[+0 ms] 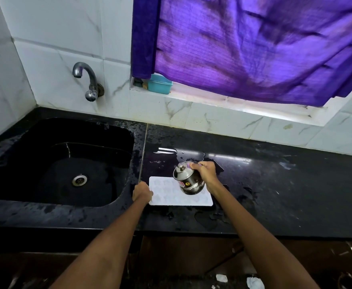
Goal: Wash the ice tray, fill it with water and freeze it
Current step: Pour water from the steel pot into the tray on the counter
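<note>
Ice tray [177,195]: white, flat on the wet black table [275,195], just right of the sink [66,163]. Left hand [142,192] grips the tray's left edge with curled fingers; right hand [205,172] grips a small lidded steel pot [188,180], tilted over the tray's upper right part. No stream of water can be made out. Likely hazards: too steep a tilt would overflow the shallow cells onto the table; the lid may slip off; a full tray could slide or spill when lifted from the wet table.
</note>
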